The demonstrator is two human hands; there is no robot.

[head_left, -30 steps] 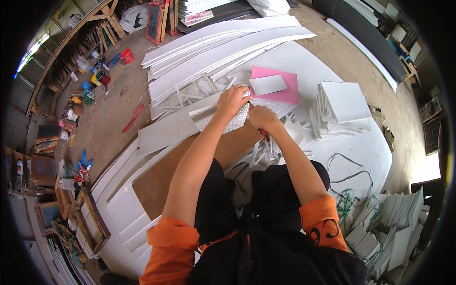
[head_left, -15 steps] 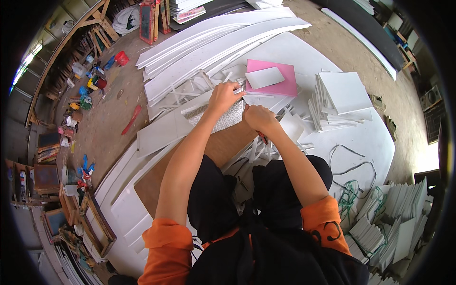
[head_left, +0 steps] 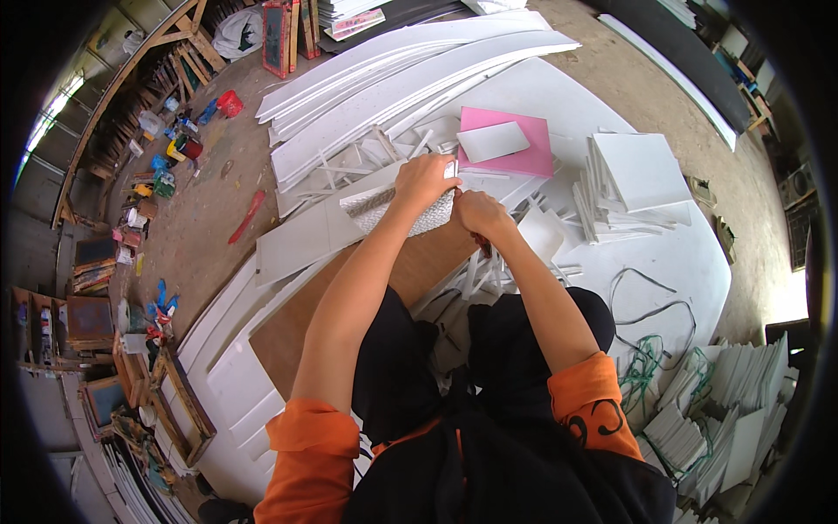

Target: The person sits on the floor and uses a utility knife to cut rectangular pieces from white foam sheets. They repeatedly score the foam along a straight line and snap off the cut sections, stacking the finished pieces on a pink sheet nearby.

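My left hand (head_left: 424,182) is closed over the top edge of a white piece with a bumpy, woven-looking surface (head_left: 432,216), its fingers bent at the far right corner. Right beside it, my right hand (head_left: 480,216) is closed round a tool with a red and dark handle (head_left: 483,245), which sticks out below the fist. The tool's working end is hidden between the hands at the piece's right edge. Under the piece lie a flat white panel (head_left: 301,243) and a brown board (head_left: 305,327).
Thin white offcuts (head_left: 336,172) lie beyond my hands, with long white strips (head_left: 410,65) farther back. To the right are a pink sheet (head_left: 537,144), a stack of white panels (head_left: 642,170) and a dark loose strap (head_left: 650,307). Paint containers (head_left: 185,147) stand at left.
Both hands stay at the textured piece's right end, the left hand and right fist held close together. The whole view has shifted slightly.
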